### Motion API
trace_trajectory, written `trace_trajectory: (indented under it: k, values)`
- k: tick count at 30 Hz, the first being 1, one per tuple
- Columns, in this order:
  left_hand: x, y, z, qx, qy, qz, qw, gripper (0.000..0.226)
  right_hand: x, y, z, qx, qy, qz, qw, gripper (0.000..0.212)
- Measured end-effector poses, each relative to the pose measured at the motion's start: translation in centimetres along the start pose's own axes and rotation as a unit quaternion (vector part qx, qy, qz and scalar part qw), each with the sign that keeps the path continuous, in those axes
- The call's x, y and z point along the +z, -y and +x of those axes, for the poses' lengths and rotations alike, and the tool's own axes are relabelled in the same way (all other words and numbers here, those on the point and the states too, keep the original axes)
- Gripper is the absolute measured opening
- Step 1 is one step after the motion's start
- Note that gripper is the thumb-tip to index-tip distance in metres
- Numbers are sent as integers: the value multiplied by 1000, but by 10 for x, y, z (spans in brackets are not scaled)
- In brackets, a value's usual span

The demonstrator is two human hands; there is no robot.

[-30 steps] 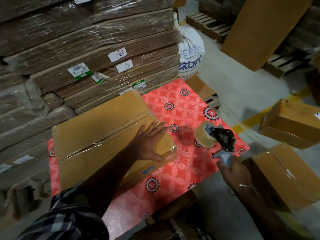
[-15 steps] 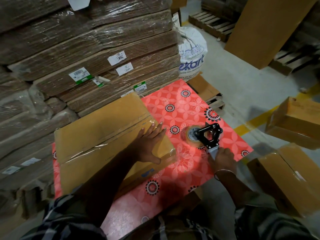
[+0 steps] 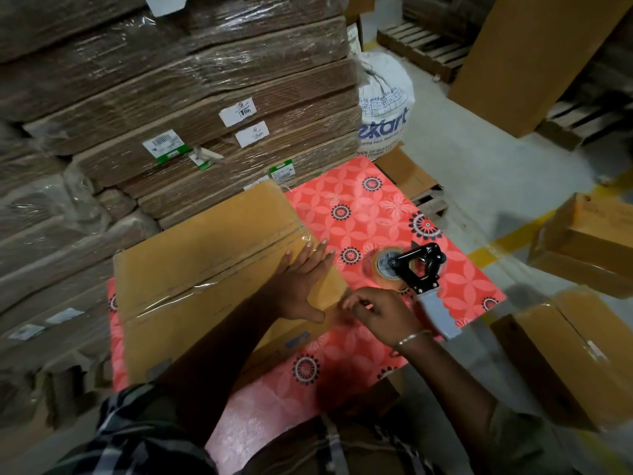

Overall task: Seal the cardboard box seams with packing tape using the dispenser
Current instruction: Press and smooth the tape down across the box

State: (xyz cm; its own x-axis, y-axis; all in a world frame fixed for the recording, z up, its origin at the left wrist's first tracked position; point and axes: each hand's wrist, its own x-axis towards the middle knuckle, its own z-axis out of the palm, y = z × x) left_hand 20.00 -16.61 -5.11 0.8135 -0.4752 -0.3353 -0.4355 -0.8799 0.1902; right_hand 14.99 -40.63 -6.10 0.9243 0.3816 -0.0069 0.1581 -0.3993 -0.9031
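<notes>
The box [image 3: 219, 269] lies flat on the red floral surface [image 3: 376, 207]. The left hand [image 3: 301, 282] presses flat on it, fingers straight. The right hand [image 3: 380, 317] curls at the box's near corner, grip unclear. The dispenser [image 3: 414, 272] lies beside it, unheld.

Tan box [image 3: 205, 269], black-framed dispenser [image 3: 416, 269], floral red table cover [image 3: 370, 207]

A single head-worn camera looks steeply down and forward onto the cardboard box [image 3: 209, 279], from close above it. Wrapped cardboard stacks [image 3: 191, 108] rise beyond the box, the person's own arms entering below it.
</notes>
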Motion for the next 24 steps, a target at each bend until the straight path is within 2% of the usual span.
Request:
trace_trajectory:
  k: [3, 6, 8, 12, 14, 16, 18, 20, 24]
  values:
    - [0, -1, 0, -3, 0, 10, 1000, 136, 17, -8, 11, 55, 11, 15, 998, 20]
    - [1, 0, 0, -5, -2, 10, 1000, 137, 27, -20, 13, 129, 7, 116, 985, 16]
    - [2, 1, 1, -6, -2, 5, 1000, 137, 33, -32, 12, 196, 8, 138, 971, 20]
    - [3, 0, -1, -3, -7, -2, 1000, 136, 45, -64, 6, 235, 21, 82, 968, 15]
    - [2, 1, -1, -4, -8, -5, 1000, 136, 35, -51, -4, 240, -3, 18, 971, 16]
    - [3, 0, -1, -5, -11, -5, 1000, 136, 26, -38, -15, 208, -75, -14, 975, 26]
    - [3, -1, -1, -7, -11, -6, 1000, 136, 19, -26, -23, 163, -115, 41, 979, 22]
    - [3, -1, -1, -8, -12, -4, 1000, 136, 18, -19, -19, 140, -114, 96, 979, 23]
    - [3, -2, -2, -12, -7, 0, 1000, 137, 34, -27, -4, 178, -63, 145, 971, 18]
